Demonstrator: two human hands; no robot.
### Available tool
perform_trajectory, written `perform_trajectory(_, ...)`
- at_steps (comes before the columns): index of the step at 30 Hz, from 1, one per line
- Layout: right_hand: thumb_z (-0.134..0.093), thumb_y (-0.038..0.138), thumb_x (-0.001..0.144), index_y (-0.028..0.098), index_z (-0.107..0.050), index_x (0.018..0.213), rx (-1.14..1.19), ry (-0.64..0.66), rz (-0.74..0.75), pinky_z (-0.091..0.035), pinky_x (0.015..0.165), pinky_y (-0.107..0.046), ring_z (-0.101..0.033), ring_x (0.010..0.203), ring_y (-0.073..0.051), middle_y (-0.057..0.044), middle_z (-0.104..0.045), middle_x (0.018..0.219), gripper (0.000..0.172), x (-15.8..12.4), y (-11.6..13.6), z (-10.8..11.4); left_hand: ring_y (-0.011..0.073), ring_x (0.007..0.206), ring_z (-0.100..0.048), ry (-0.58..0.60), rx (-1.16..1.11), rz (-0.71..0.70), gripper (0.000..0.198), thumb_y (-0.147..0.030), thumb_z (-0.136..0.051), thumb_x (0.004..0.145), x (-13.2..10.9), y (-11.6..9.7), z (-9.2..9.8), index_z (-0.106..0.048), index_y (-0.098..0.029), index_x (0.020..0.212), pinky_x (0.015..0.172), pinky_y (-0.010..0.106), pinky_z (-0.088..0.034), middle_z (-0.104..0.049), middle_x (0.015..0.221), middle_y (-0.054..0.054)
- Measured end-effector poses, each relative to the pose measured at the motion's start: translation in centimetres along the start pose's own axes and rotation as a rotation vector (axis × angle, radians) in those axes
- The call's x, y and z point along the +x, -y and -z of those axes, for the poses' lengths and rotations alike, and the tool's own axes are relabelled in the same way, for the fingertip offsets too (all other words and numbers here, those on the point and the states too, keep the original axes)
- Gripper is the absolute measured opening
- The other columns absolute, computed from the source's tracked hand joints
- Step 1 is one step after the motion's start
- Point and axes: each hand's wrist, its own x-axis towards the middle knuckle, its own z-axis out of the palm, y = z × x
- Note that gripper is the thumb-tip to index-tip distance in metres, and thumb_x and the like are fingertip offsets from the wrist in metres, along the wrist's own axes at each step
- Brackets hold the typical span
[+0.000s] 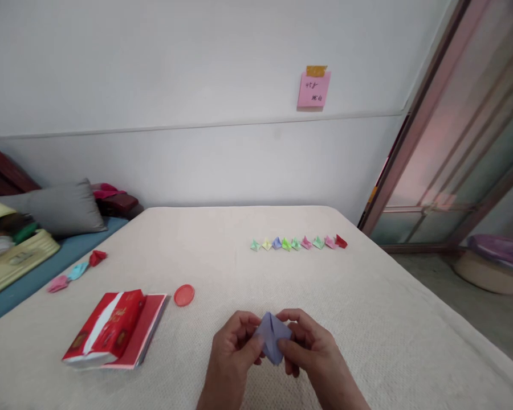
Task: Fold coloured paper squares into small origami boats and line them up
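Both my hands hold a small folded piece of lavender paper (pixel 272 336) just above the table, near its front edge. My left hand (pixel 231 350) pinches the paper's left side with thumb and fingers. My right hand (pixel 310 347) grips its right side, fingers curled around it. A row of several small folded paper shapes (pixel 298 243) in green, yellow, blue, pink and red lies farther back on the table.
The table (pixel 367 307) has a cream textured cloth. A red packet on a pink pad (pixel 113 330) and a red round lid (pixel 184 295) lie at the left. Three folded shapes (pixel 77 270) sit by the left edge. A pink note (pixel 313 88) hangs on the wall.
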Motion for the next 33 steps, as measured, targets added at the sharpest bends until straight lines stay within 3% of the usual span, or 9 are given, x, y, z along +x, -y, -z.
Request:
perform_trajectory(8, -0.068, 0.015, 0.067, 0.016, -0.063, 0.067, 0.145, -0.072, 0.006, -0.032, 0.042, -0.020, -0.046, 0.042, -0.008, 0.004, -0.057, 0.052, 0.005, -0.1, -0.7, -0.4, 0.0093, 0.051, -0.044, -0.118, -0.019, -0.039, 0.008, -0.016, -0.071, 0.063, 0.2, 1.7, -0.3, -0.064, -0.018, 0.066, 0.050, 0.021, -0.035, -0.055, 0.055, -0.005)
perform_trajectory(14, -0.068, 0.013, 0.067, 0.017, -0.071, 0.066, 0.224, -0.109, 0.012, -0.031, 0.042, -0.021, -0.048, 0.041, -0.008, 0.003, -0.057, 0.047, 0.005, -0.2, -0.8, -0.5, 0.0120, 0.052, -0.048, -0.111, -0.067, -0.074, 0.003, -0.022, -0.069, 0.070, 0.0, 2.1, -0.4, -0.071, -0.019, 0.069, 0.051, 0.023, -0.039, -0.056, 0.055, -0.003)
perform_trajectory(20, -0.066, 0.009, 0.066, 0.019, -0.076, 0.064, 0.282, -0.021, 0.124, -0.035, 0.046, -0.022, -0.053, 0.048, -0.010, 0.002, -0.058, 0.058, 0.015, -0.4, -0.5, -0.4, 0.0129, 0.056, -0.051, -0.088, -0.161, -0.152, 0.009, -0.018, -0.065, 0.073, -0.2, 1.9, -0.5, -0.073, -0.020, 0.070, 0.054, 0.025, -0.041, -0.060, 0.063, -0.001)
perform_trajectory(26, -0.067, 0.009, 0.068, 0.020, -0.074, 0.058, 0.250, 0.006, 0.147, -0.037, 0.047, -0.022, -0.054, 0.050, -0.010, 0.001, -0.057, 0.056, 0.016, -0.5, -0.8, -0.1, 0.0135, 0.056, -0.053, -0.087, -0.123, -0.200, 0.010, -0.018, -0.063, 0.075, -0.5, 1.2, -0.5, -0.072, -0.019, 0.070, 0.055, 0.025, -0.042, -0.060, 0.064, 0.000)
perform_trajectory(33, -0.064, 0.010, 0.072, 0.022, -0.072, 0.060, 0.001, -0.052, 0.246, -0.040, 0.052, -0.024, -0.053, 0.054, -0.012, 0.001, -0.059, 0.058, 0.019, -0.8, -0.4, -0.4, 0.0126, 0.060, -0.050, -0.100, -0.050, -0.151, 0.006, -0.025, -0.064, 0.078, -0.5, 1.4, -0.6, -0.062, -0.019, 0.079, 0.056, 0.023, -0.039, -0.058, 0.064, -0.002)
